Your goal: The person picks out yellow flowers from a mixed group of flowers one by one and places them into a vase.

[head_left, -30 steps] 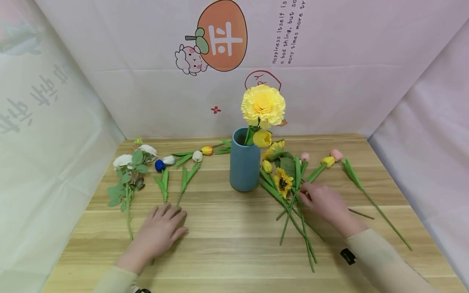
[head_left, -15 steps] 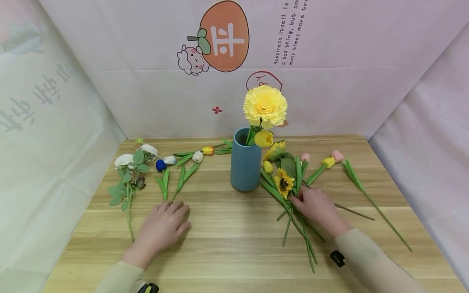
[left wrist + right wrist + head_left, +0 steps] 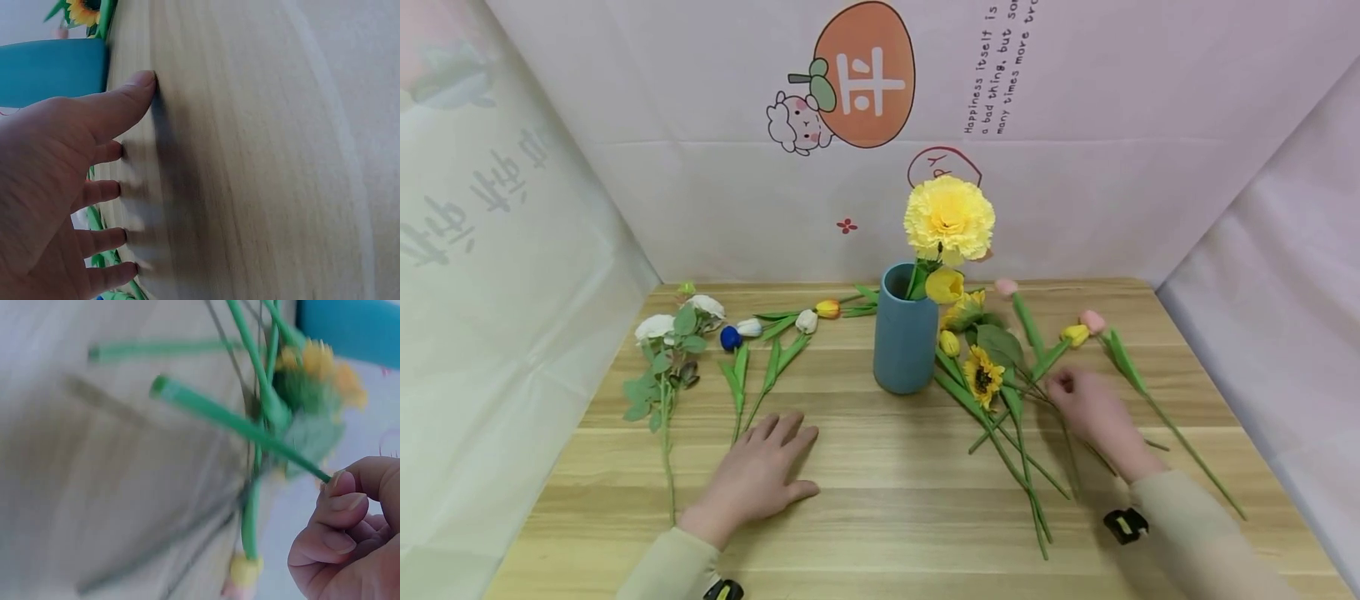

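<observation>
My right hand (image 3: 1086, 408) pinches the green stem (image 3: 231, 425) of a pink tulip (image 3: 1006, 287) between thumb and fingers; its cut end points away from the hand in the right wrist view. Under and beside it lie sunflowers (image 3: 982, 377), a yellow tulip (image 3: 1075, 335) and several crossing stems. My left hand (image 3: 760, 475) is spread on the wooden table, fingertips down and holding nothing, just in front of the stems of a blue tulip (image 3: 730, 337) and a white tulip (image 3: 807, 322). Between the hands, a blue vase (image 3: 906, 342) stands upright with a yellow carnation (image 3: 949, 220) and a yellow tulip (image 3: 944, 285).
White roses (image 3: 657, 327) with leafy stems lie at the left. An orange-yellow tulip (image 3: 828, 309) lies behind, left of the vase. Another pink tulip (image 3: 1092, 322) lies at the right with its long stem toward the front. Printed cloth (image 3: 700, 208) walls the table's back and sides.
My right hand first reached left into the pile, then moved right with the pink tulip, whose head now lies farther back. My left hand slid slightly right and forward, its fingers spreading wider.
</observation>
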